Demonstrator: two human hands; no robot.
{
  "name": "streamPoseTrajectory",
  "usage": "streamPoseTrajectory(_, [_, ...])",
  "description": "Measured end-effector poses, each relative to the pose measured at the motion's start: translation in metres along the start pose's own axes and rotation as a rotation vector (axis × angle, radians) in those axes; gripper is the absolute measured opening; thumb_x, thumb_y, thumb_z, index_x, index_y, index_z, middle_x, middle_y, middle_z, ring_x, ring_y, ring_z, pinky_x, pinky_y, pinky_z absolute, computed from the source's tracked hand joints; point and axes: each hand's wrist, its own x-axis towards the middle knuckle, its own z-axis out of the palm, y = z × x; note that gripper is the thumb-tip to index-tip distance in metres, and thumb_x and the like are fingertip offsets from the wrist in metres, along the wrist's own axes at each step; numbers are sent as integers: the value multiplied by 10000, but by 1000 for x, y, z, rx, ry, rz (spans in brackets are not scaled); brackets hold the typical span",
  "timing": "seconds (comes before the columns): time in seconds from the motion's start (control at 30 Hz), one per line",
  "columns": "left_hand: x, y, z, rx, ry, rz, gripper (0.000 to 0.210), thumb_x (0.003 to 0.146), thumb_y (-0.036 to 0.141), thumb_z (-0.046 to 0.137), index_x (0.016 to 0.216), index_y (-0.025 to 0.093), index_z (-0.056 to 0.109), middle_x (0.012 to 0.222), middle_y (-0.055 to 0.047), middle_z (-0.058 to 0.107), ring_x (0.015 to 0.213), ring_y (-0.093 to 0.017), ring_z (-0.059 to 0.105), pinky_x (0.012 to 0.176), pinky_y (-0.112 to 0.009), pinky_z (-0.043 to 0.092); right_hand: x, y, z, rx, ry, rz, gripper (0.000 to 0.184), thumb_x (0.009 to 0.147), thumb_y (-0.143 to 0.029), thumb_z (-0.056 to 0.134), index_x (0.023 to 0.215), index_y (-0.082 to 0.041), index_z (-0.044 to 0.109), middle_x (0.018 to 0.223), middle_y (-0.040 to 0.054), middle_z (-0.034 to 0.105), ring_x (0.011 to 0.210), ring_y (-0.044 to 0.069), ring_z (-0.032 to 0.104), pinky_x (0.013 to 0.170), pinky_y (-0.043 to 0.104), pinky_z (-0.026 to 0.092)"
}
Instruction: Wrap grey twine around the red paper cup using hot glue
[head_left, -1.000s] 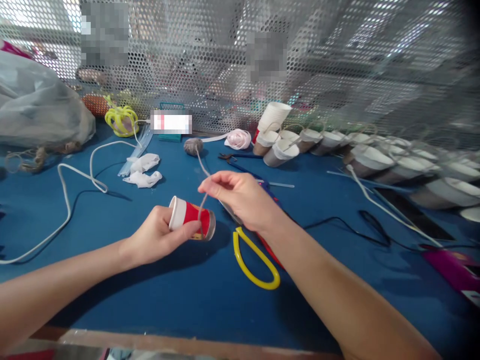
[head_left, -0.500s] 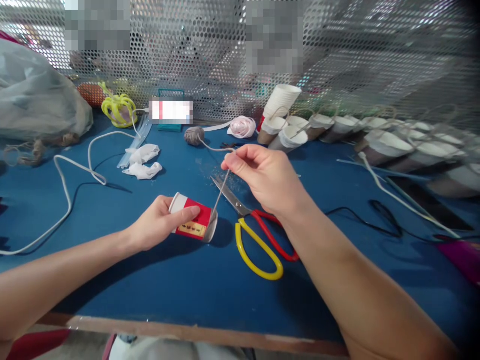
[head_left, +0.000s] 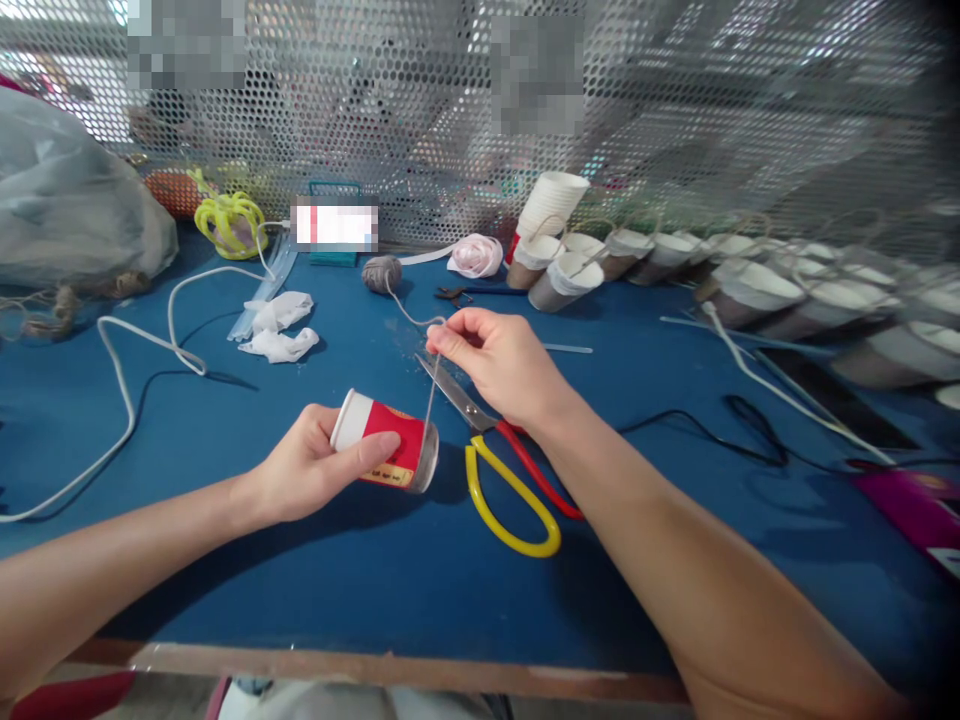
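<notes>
My left hand (head_left: 315, 465) is wrapped round a red and white paper cup (head_left: 381, 428) lying sideways in the air, its thumb on the red side. Grey yarn (head_left: 432, 392) runs taut from the cup's right end up to my right hand (head_left: 484, 350), which pinches it between thumb and fingertips. Beyond the pinch the strand goes on, slack, to a small ball of grey yarn (head_left: 382, 274) on the table. Under my right hand lie scissors (head_left: 472, 412) with one yellow and one red handle, blades pointing up and left.
Several cups with grey wrapping and string handles (head_left: 566, 282) stand at the right back, beside a stack of white cups (head_left: 553, 205). A pink ribbon roll (head_left: 477, 256), pliers (head_left: 480, 292), crumpled white scraps (head_left: 280, 344) and a white cable (head_left: 124, 375) lie about. Perforated metal (head_left: 420, 120) closes the back.
My right hand has moved down and left with the yarn. The cup has turned slightly in my left hand, and the whole view has shifted a little.
</notes>
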Motion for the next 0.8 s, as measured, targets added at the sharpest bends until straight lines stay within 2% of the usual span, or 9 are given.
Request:
streamPoseTrajectory(0.1, [-1, 0, 0, 52, -24, 58, 273, 737, 258, 584, 495, 133, 560, 490, 20, 548, 431, -60, 386, 425, -172, 343, -1, 2, 3, 6, -33, 9, 255, 791, -355, 528, 637, -154, 563, 632, 5, 614, 514, 90, 471, 506, 230, 353])
streamPoseTrajectory(0.3, [-3, -1, -3, 194, -57, 170, 292, 778, 255, 538, 511, 135, 548, 461, 32, 459, 421, -56, 303, 398, -180, 292, -2, 5, 6, -7, -94, 49, 266, 773, -380, 538, 644, -150, 569, 619, 0, 596, 505, 89, 450, 496, 233, 337])
streamPoseTrajectory(0.47, [-4, -2, -4, 261, -67, 259, 373, 808, 267, 515, 464, 139, 452, 445, 48, 355, 417, -46, 238, 386, -179, 261, -1, 8, 9, -28, -126, 64, 249, 768, -355, 544, 634, -148, 572, 572, -14, 564, 489, 83, 419, 496, 231, 328])
streamPoseTrajectory(0.67, [-2, -6, -4, 241, -64, 431, 335, 809, 203, 519, 487, 135, 457, 432, 54, 346, 399, -39, 221, 355, -173, 235, -1, 10, 14, -70, -173, 92, 232, 779, -323, 535, 641, -145, 588, 555, -5, 560, 499, 91, 419, 506, 234, 323])
streamPoseTrajectory(0.8, [-2, -5, -4, 251, -58, 491, 339, 805, 168, 517, 476, 137, 441, 430, 49, 364, 396, -39, 248, 354, -171, 234, -2, 10, 17, -79, -211, 113, 227, 783, -311, 536, 638, -144, 592, 579, 9, 581, 522, 98, 440, 523, 238, 332])
